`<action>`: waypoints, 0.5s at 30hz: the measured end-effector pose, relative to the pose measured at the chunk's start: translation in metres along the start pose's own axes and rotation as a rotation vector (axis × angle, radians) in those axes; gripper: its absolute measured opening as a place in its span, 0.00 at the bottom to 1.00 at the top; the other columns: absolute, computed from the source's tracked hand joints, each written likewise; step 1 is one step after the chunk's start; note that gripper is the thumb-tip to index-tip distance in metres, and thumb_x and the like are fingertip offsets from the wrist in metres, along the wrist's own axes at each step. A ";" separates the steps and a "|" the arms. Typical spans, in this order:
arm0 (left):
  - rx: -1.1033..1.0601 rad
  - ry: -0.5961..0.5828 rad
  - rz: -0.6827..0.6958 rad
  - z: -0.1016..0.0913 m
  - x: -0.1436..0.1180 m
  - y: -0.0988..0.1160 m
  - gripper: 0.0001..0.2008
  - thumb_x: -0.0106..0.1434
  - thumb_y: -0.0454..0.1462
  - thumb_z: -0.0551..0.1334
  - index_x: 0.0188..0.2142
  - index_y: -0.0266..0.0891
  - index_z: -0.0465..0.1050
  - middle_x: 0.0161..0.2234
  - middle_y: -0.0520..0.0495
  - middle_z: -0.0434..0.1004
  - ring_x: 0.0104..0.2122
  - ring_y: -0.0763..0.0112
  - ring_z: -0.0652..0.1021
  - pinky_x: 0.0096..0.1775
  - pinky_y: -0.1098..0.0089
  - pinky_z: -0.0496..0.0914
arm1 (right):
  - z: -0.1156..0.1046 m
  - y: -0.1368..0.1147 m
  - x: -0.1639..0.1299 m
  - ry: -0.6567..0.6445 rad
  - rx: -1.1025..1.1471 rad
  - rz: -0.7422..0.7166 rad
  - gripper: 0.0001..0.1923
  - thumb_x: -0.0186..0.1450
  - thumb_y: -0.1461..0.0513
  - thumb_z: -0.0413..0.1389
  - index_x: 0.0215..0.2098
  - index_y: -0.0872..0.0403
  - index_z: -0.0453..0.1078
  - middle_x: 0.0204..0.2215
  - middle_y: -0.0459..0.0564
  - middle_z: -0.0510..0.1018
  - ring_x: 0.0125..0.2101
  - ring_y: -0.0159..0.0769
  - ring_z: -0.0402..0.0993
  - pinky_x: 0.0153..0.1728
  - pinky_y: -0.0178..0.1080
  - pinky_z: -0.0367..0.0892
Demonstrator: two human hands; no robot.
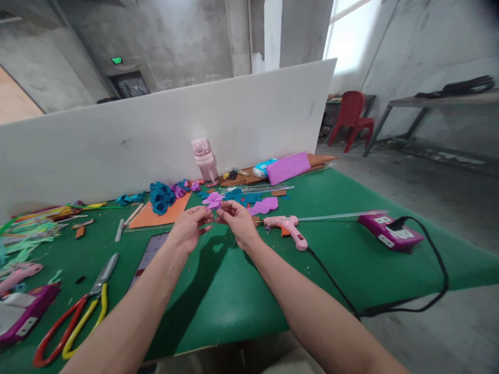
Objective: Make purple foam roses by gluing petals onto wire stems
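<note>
I hold up my left hand [191,227] and my right hand [239,222] over the green worktop [230,317]. The fingers of both pinch a purple flower [213,200] from below, right between them. A pink glue gun [287,225] lies beside my right hand. Some blue flowers [161,197] are past my left.

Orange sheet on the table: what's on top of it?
Bunched blue flowers on the far part of the orange sheet, with small purple flowers beside them. The surface under the bunch is covered; can't see what's there.
</note>
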State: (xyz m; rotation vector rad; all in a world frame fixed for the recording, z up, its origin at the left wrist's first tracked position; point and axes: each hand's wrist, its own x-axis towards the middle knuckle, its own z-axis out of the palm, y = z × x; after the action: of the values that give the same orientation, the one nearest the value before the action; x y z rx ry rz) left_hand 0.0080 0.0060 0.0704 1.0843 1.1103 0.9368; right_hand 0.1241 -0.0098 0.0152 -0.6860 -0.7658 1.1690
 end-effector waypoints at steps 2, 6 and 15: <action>0.000 0.004 -0.002 0.000 0.000 0.000 0.08 0.43 0.36 0.67 0.22 0.38 0.68 0.22 0.51 0.71 0.26 0.72 0.73 0.27 0.72 0.63 | 0.000 0.000 0.000 -0.001 0.000 0.005 0.15 0.46 0.58 0.63 0.29 0.53 0.66 0.27 0.41 0.71 0.23 0.26 0.68 0.30 0.35 0.67; -0.008 0.010 -0.018 0.001 0.000 -0.001 0.08 0.44 0.38 0.66 0.22 0.38 0.68 0.21 0.52 0.70 0.24 0.74 0.72 0.27 0.72 0.64 | -0.001 0.000 -0.001 0.002 0.004 -0.004 0.15 0.46 0.58 0.63 0.29 0.54 0.66 0.27 0.41 0.70 0.23 0.26 0.68 0.30 0.34 0.68; 0.003 0.014 0.025 0.002 0.000 -0.002 0.10 0.42 0.37 0.67 0.21 0.37 0.67 0.21 0.52 0.70 0.25 0.73 0.72 0.27 0.72 0.62 | -0.001 0.000 -0.001 0.003 0.010 -0.009 0.15 0.46 0.57 0.64 0.29 0.54 0.67 0.26 0.41 0.71 0.23 0.26 0.67 0.29 0.34 0.67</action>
State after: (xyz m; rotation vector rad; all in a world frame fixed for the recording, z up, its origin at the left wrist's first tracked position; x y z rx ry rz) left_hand 0.0103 0.0050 0.0686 1.0973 1.1117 0.9635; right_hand 0.1245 -0.0104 0.0148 -0.6757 -0.7591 1.1624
